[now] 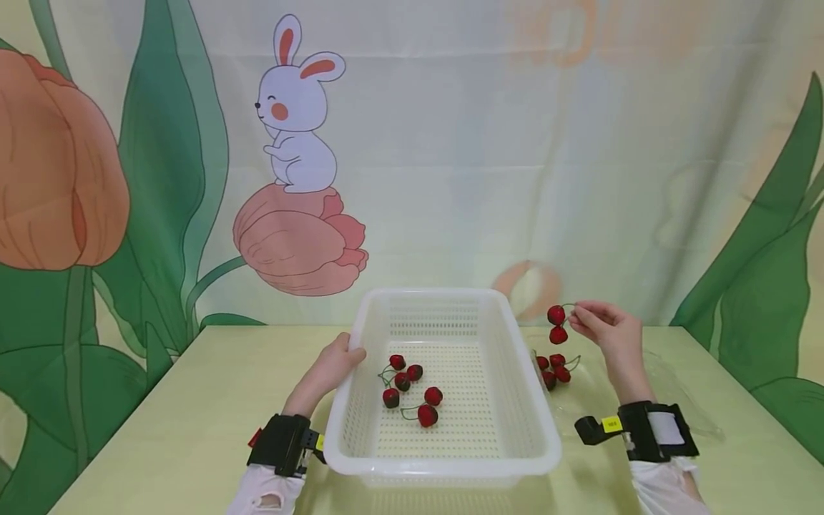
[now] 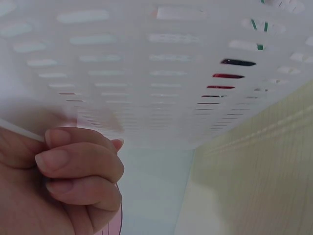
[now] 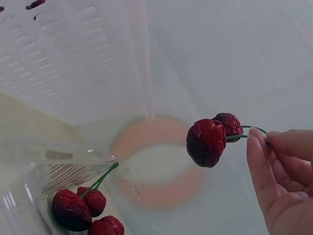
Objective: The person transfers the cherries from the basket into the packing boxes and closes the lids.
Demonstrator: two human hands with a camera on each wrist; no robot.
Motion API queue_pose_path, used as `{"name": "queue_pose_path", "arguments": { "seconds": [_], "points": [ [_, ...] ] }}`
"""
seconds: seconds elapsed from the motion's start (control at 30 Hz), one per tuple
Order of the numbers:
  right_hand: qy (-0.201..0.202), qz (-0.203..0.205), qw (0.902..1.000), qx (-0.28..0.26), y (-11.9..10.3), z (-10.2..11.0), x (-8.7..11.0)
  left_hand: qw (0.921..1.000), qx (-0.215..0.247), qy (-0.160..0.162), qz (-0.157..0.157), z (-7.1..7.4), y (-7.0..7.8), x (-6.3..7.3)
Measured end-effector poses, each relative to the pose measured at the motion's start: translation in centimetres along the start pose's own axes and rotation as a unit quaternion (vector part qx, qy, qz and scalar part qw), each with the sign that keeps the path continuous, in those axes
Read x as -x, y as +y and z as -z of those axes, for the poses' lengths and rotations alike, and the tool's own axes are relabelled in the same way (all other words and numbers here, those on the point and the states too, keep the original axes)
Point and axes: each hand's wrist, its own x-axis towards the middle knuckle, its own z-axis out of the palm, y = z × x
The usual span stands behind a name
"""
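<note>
A white perforated plastic basket (image 1: 444, 465) stands in front of me, with several red cherries (image 1: 428, 415) on green stems lying inside toward its left. My left hand (image 1: 335, 365) grips the basket's left rim, thumb over the top and fingers curled beneath, as the left wrist view shows. To the right of the basket, my right hand (image 1: 608, 336) pinches the green stems of a pair of cherries (image 3: 208, 142) between thumb and fingers. The pair hangs in the air above more cherries (image 3: 73, 210), which lie in a clear plastic container (image 3: 22, 196) beside the basket.
The pale yellow table (image 1: 161, 429) runs back to a printed curtain (image 1: 450, 179) with a rabbit and tulips. Clear plastic (image 1: 689, 400) lies on the table at the right. Both wrists wear black straps (image 1: 280, 443) with small cameras.
</note>
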Motion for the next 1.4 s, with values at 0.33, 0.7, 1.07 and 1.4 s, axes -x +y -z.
{"name": "queue_pose_path", "arguments": {
  "seconds": [0.33, 0.7, 1.07, 1.4],
  "points": [
    [0.023, 0.005, 0.9991, 0.036, 2.4, 1.2, -1.3, 1.0000, 0.002, 0.003, 0.001, 0.0, -0.2, 0.0],
    [0.073, -0.002, 0.9930, 0.093, 4.5, 3.4, -2.0, 1.0000, 0.002, 0.003, 0.004, 0.0, -0.3, 0.3],
    [0.079, 0.013, 0.9793, 0.186, 5.4, 5.0, -2.4, 1.0000, -0.008, -0.001, 0.002, 0.0, -0.1, 0.3],
    [0.090, 0.030, 0.9160, 0.390, 6.2, 5.2, -2.1, 0.9999, -0.010, -0.005, 0.001, 0.0, 0.0, 0.0]
  ]
}}
